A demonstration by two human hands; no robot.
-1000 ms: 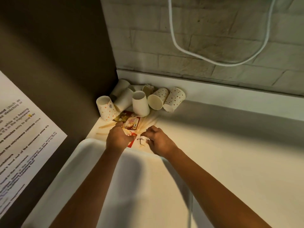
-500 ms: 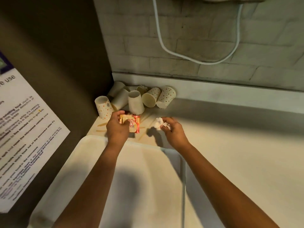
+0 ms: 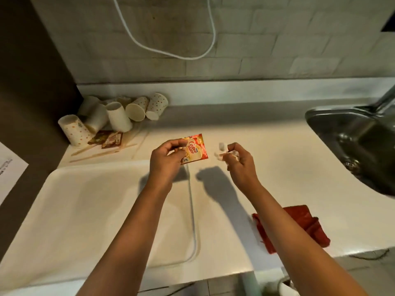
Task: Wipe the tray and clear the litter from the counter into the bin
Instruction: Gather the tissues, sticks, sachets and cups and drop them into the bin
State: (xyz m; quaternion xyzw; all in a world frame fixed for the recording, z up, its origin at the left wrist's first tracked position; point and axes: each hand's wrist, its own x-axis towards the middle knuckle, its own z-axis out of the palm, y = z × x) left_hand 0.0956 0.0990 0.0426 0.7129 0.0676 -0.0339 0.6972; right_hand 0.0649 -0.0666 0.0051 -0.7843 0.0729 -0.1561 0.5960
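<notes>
Left hand point(image 3: 168, 155): raised above the far right corner of the tray, fingers and thumb pinching a red and yellow sachet point(image 3: 195, 149) by its left edge; printed face toward the camera, probably lifted clear for carrying to the bin.
Right hand point(image 3: 239, 160): raised beside it, apart from the left, fingers curled round a crumpled white scrap point(image 3: 222, 150); likely litter gathered for the same trip.
Cups point(image 3: 111, 117): paper, tipped over and heaped in the far left corner of the counter point(image 3: 267, 159), against the wall; not yet cleared.
Sachets on counter point(image 3: 106, 138): two, flat, just in front of the cups, with thin wooden stirrers point(image 3: 102, 149) beside them.
Tray point(image 3: 85, 210): pale, near left, under the left forearm; whether it is wiped I cannot tell.
Cloth point(image 3: 305, 223): red, crumpled, near right edge of counter, partly behind the right forearm; set aside, within reach.
Sink point(image 3: 359, 137): far right.
Bin: not identifiable in view.
</notes>
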